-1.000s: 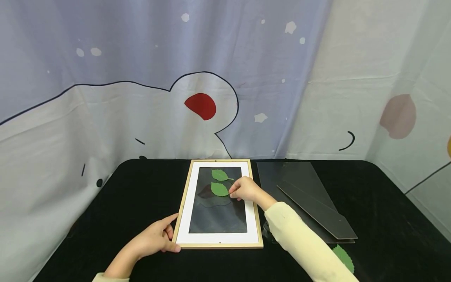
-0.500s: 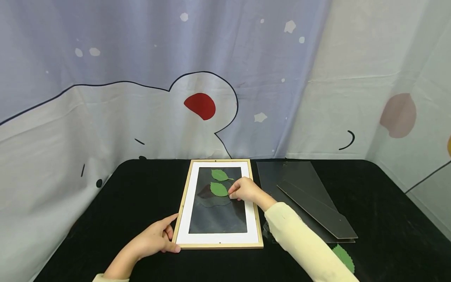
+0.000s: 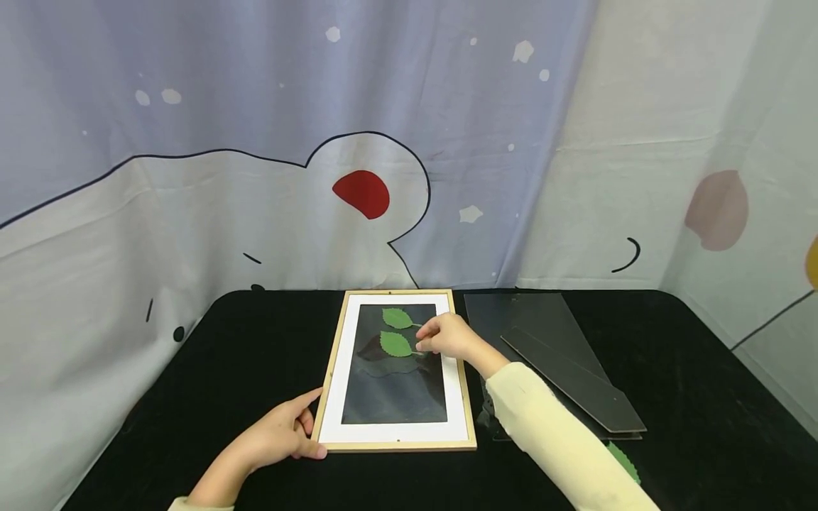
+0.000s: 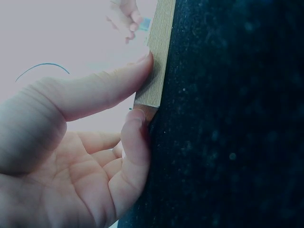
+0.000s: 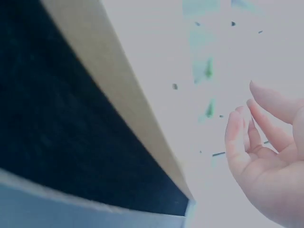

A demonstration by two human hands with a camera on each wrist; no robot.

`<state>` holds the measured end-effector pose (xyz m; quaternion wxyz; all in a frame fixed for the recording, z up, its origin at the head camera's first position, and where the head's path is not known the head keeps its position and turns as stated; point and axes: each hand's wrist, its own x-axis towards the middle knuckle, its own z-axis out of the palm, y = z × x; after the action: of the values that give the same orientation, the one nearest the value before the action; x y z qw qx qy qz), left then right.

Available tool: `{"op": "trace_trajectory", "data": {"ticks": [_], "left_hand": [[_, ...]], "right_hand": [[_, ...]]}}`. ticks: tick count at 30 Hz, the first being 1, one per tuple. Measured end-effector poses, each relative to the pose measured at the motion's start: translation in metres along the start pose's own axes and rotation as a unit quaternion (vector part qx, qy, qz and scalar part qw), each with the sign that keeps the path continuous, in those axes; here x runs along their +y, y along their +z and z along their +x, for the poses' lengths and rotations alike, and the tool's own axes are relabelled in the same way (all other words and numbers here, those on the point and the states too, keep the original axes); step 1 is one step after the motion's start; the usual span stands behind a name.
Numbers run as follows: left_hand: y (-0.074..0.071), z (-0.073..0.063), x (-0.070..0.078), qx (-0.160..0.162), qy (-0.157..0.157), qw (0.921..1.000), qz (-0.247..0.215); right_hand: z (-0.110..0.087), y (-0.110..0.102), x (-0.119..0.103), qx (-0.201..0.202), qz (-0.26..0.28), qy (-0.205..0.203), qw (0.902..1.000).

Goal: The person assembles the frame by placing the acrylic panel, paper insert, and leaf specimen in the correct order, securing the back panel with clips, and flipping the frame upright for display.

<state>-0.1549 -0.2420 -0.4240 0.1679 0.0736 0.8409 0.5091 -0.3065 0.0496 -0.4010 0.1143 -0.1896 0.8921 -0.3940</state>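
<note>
A light wooden picture frame (image 3: 397, 447) with a white mat lies on the black table. On its dark glossy middle sit two green serrated leaves, an upper leaf (image 3: 397, 318) and a lower leaf (image 3: 395, 344), stems toward the right. My left hand (image 3: 281, 431) grips the frame's near left corner; in the left wrist view its thumb (image 4: 109, 90) lies along the wooden edge. Just right of the lower leaf, my right hand (image 3: 445, 336) hovers by the stem. The right wrist view shows its thumb (image 5: 273, 102) apart from the fingers, with nothing held.
Dark flat boards (image 3: 517, 309) lie right of the frame, one narrower board (image 3: 571, 380) slanting across them. Another green leaf (image 3: 623, 461) lies near the front right, partly covered by the right sleeve (image 3: 556, 433). A printed curtain (image 3: 287, 220) hangs behind the table.
My right hand has let go of the lower leaf's stem and lifted slightly up and right. That leaf has shifted slightly left. The left hand keeps its place at the frame corner.
</note>
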Motion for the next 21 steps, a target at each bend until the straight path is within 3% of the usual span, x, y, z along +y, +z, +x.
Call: {"op": "trace_trajectory", "data": {"ticks": [11, 21], "left_hand": [[-0.001, 0.001, -0.003, 0.002, -0.005, 1.0000, 0.006], [-0.001, 0.002, -0.003, -0.001, -0.002, 1.0000, 0.009]], "right_hand": [[-0.035, -0.049, -0.018, 0.026, -0.009, -0.067, 0.9974], [-0.095, -0.078, -0.027, 0.066, -0.016, -0.120, 0.9905]]}}
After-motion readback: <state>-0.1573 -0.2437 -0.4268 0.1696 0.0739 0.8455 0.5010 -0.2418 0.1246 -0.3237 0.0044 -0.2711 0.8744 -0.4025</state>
